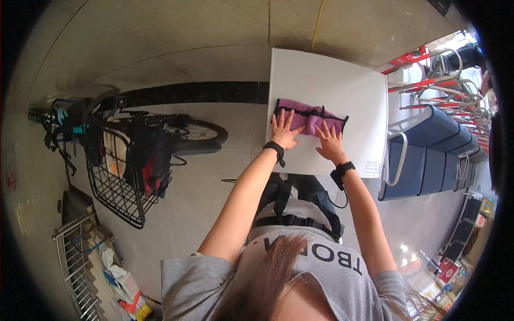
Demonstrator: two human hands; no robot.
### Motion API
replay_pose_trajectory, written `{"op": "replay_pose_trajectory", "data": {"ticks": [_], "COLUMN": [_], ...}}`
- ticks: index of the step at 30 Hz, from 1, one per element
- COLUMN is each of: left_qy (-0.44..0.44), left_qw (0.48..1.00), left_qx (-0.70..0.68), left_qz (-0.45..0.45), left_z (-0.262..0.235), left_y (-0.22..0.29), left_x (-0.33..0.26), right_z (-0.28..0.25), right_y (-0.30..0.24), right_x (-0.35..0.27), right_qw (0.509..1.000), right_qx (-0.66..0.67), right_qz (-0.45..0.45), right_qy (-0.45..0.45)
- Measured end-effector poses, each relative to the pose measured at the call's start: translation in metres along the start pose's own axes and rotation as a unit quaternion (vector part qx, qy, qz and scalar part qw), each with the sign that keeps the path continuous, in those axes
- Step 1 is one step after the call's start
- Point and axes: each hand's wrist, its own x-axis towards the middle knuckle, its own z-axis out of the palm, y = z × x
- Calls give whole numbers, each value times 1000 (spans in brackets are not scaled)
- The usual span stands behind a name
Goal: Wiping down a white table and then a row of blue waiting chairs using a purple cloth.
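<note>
A purple cloth (pixel 312 124) with black edging lies across the white table (pixel 326 75) in front of me. It is bunched up around its middle, with a fold along its length. My left hand (pixel 285 131) rests on the cloth's left part, fingers spread and pointing away from me. On the right part lies my right hand (pixel 330 143), its fingers also apart. Neither hand grips the cloth; both press on it from above. Black bands circle both wrists. Parts of the cloth under the palms are hidden.
To the left stands a bicycle (pixel 201 134) with a black wire basket (pixel 120 198) holding things. Dark blue joined seats (pixel 412 168) adjoin the table's right side, with red-and-silver metal racks (pixel 428 83) beyond. A metal rack (pixel 72 267) stands at lower left. Behind the table rises a wall.
</note>
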Motion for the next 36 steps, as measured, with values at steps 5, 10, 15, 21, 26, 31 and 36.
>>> {"op": "replay_pose_trajectory", "data": {"ticks": [5,10,15,21,26,31,36], "left_qy": [34,42,144,78,-113,-84,58], "left_qw": [995,994,985,996,988,990,994], "left_qx": [36,56,23,-15,-105,-112,-69], "left_qz": [-85,-80,-95,-47,11,-12,-54], "left_z": [-6,-2,12,65,71,61,45], "left_y": [19,11,19,69,121,143,129], "left_x": [16,14,9,-62,-129,-128,-77], "right_z": [-7,-10,0,23,41,42,33], "right_y": [18,8,16,49,72,66,67], "right_x": [32,28,20,-49,-141,-142,-84], "right_qw": [993,996,992,985,975,977,967], "right_qx": [62,35,39,25,13,54,100], "right_qz": [34,21,-55,-163,-221,-199,-172], "right_qy": [-97,-78,102,57,16,50,156]}}
